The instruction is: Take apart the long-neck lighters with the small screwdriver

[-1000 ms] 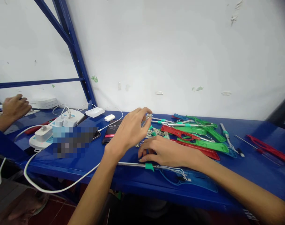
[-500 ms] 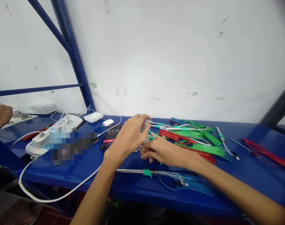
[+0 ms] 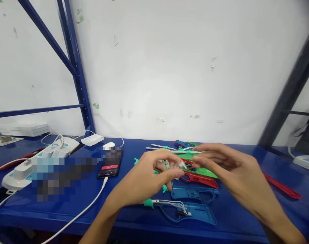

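Observation:
My left hand [image 3: 154, 173] is closed in a pinch, thumb and fingers around a small, clear-and-whitish part [image 3: 181, 165] whose kind is too small and blurred to tell. Close by on its right is my right hand [image 3: 227, 169], fingers stretched towards the part, thumb apart from the index finger, nothing visible between them. Below the hands lies a blue plastic handle shell [image 3: 200, 211] with a finger loop; a metal tube with green tape [image 3: 148, 203] and white wires rests in it. Another blue shell [image 3: 184, 192] and a red shell [image 3: 205, 180] lie just behind.
Green shells [image 3: 210, 172] and taped metal tubes [image 3: 160, 146] lie partly hidden behind my hands. On the left are a phone [image 3: 109, 167] on a white cable [image 3: 85, 206] and a power strip [image 3: 13, 178] with plugs. A red shell [image 3: 283, 186] lies far right on the blue table.
Both hands have lifted off the pile of parts and turned towards each other. The left now shows a small part in its fingers. The view has shifted, and the other person's hand at left is gone.

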The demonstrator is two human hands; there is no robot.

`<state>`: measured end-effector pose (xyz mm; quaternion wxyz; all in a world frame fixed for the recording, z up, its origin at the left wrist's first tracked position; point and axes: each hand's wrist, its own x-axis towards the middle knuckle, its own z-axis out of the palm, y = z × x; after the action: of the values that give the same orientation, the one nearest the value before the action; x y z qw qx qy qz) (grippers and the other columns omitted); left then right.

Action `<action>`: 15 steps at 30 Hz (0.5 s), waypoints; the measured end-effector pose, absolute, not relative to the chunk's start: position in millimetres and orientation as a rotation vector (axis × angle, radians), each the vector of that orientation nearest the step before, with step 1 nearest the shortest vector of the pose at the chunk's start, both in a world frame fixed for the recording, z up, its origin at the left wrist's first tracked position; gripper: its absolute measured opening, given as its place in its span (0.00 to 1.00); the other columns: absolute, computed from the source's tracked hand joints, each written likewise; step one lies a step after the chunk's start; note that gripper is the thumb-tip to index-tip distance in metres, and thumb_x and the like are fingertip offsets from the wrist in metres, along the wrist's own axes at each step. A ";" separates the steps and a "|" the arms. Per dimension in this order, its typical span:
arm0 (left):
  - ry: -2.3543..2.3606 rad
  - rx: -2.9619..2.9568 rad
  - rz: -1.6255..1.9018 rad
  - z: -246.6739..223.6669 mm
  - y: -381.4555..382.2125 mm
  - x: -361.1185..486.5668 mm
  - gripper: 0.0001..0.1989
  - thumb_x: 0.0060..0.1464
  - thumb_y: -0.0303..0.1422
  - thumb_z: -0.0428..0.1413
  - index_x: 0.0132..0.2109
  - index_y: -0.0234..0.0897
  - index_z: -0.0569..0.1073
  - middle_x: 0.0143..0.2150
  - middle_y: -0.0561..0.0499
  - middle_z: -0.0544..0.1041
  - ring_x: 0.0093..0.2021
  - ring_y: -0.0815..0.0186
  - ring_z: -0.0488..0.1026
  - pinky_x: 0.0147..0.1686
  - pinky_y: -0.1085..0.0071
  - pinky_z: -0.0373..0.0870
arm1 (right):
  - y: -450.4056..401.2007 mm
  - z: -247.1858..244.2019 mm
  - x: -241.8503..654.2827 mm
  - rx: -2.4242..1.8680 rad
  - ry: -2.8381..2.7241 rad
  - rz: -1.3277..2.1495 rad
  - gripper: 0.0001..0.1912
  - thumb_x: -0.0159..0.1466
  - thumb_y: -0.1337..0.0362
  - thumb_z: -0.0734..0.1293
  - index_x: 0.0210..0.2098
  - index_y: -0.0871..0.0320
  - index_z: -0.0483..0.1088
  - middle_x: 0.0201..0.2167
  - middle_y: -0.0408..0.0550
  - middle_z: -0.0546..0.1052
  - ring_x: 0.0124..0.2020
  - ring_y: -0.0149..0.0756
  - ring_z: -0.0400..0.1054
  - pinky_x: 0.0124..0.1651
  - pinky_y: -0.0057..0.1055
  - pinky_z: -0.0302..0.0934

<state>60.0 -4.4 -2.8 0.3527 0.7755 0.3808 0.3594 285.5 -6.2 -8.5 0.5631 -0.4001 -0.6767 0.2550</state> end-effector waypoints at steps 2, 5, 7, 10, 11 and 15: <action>0.988 2.035 0.962 1.2 -17.2 70.3 0.09 0.65 0.42 0.60 0.47 0.45 0.80 0.46 0.54 0.80 0.32 0.70 0.77 0.33 0.71 0.71 | -15.0 -11.8 293.3 -0.972 -1.476 0.585 0.12 0.62 0.53 0.76 0.41 0.52 0.80 0.33 0.48 0.85 0.35 0.42 0.82 0.39 0.31 0.79; 0.988 2.133 1.109 0.5 -24.7 78.9 0.06 0.66 0.38 0.60 0.47 0.46 0.80 0.43 0.56 0.78 0.39 0.69 0.74 0.40 0.70 0.69 | -20.4 -13.8 302.6 -0.970 -1.449 0.580 0.15 0.60 0.51 0.77 0.42 0.51 0.78 0.33 0.47 0.84 0.35 0.41 0.81 0.37 0.28 0.78; 0.980 2.169 1.169 -2.5 -23.6 80.9 0.06 0.67 0.36 0.59 0.48 0.47 0.79 0.42 0.56 0.77 0.40 0.68 0.72 0.42 0.70 0.67 | -20.7 -13.8 306.7 -0.955 -1.503 0.610 0.16 0.61 0.51 0.76 0.45 0.50 0.76 0.33 0.46 0.84 0.35 0.40 0.81 0.37 0.27 0.77; 0.967 2.201 1.194 -7.0 -18.5 81.7 0.07 0.68 0.34 0.58 0.50 0.47 0.78 0.44 0.55 0.76 0.43 0.68 0.72 0.45 0.69 0.67 | -20.2 -14.1 308.3 -0.927 -1.574 0.690 0.17 0.63 0.51 0.75 0.48 0.47 0.74 0.33 0.44 0.83 0.35 0.38 0.80 0.36 0.25 0.76; 0.958 2.209 1.194 -8.2 -16.9 81.9 0.07 0.68 0.34 0.57 0.50 0.47 0.78 0.44 0.55 0.76 0.44 0.67 0.72 0.45 0.68 0.67 | -20.2 -14.4 307.6 -0.914 -1.588 0.725 0.17 0.64 0.51 0.75 0.49 0.47 0.73 0.33 0.44 0.83 0.35 0.38 0.80 0.37 0.25 0.76; 0.911 2.197 1.196 -10.4 -13.4 83.5 0.08 0.68 0.32 0.57 0.51 0.46 0.79 0.46 0.53 0.73 0.42 0.68 0.72 0.43 0.70 0.69 | -21.2 -16.5 303.0 -0.866 -1.638 0.859 0.15 0.67 0.52 0.72 0.50 0.47 0.70 0.32 0.42 0.82 0.36 0.37 0.79 0.40 0.27 0.76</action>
<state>83.5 -13.4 -10.4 0.2374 0.8017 0.3324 0.4364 303.0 -21.2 -16.5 0.5222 -0.3617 -0.6840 0.3586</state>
